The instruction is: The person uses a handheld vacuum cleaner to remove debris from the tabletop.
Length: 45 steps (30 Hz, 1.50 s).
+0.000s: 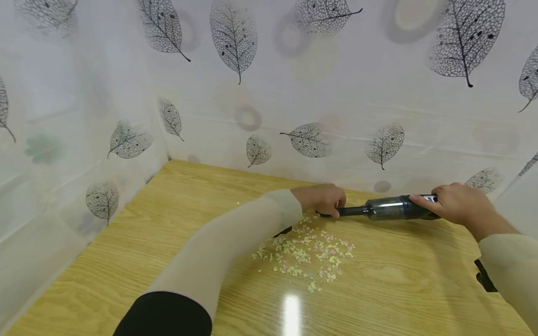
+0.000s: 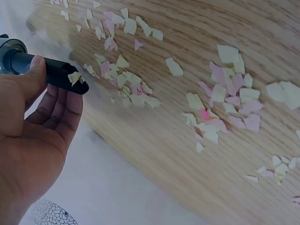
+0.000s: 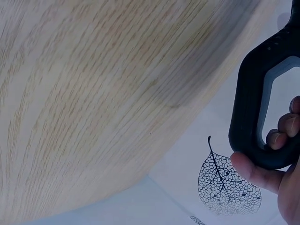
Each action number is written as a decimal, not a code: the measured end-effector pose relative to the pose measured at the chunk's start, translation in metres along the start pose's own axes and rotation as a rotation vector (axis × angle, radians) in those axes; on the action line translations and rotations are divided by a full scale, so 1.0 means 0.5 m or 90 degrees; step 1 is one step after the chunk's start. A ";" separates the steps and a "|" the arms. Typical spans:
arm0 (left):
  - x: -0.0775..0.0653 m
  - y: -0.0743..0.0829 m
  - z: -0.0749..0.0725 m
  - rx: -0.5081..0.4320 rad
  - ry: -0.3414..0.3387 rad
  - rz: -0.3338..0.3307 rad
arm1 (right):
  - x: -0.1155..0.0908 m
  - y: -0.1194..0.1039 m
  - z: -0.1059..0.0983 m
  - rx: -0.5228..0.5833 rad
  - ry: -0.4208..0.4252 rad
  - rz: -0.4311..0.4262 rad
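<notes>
A black handheld vacuum cleaner (image 1: 386,208) with a clear dust cup lies sideways over the back of the table, its narrow nozzle pointing left. My right hand (image 1: 460,205) grips its looped handle (image 3: 248,93), fingers curled through the loop in the right wrist view. Around the nozzle (image 2: 56,70) my left hand (image 2: 42,117) curls its thumb and fingers. Some yellowish scraps (image 2: 75,78) cling at the nozzle's open mouth. Just beyond the mouth, small pale yellow and pink paper scraps (image 1: 300,255) are scattered over the wood-grain table (image 1: 378,289).
A pale curtain (image 1: 269,102) printed with dark leaf skeletons hangs behind the table's back edge and along its left side. Dark straps with small devices sit on both wrists. A bright light reflection (image 1: 291,312) shows on the tabletop in front.
</notes>
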<state>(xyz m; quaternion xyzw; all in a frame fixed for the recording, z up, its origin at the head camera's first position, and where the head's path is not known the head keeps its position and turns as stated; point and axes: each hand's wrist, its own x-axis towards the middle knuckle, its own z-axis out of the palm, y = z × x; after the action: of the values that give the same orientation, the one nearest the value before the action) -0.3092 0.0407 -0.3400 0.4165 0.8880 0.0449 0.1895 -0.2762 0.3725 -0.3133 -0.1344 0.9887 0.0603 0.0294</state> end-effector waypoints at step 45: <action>-0.018 -0.038 -0.002 0.072 -0.016 -0.020 | 0.024 -0.051 -0.010 0.044 -0.048 0.012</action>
<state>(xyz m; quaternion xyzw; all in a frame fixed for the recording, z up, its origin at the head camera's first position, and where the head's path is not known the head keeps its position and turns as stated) -0.3181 0.0214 -0.3409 0.4132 0.8931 -0.0132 0.1773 -0.2810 0.3444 -0.3118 -0.1213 0.9896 0.0314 0.0710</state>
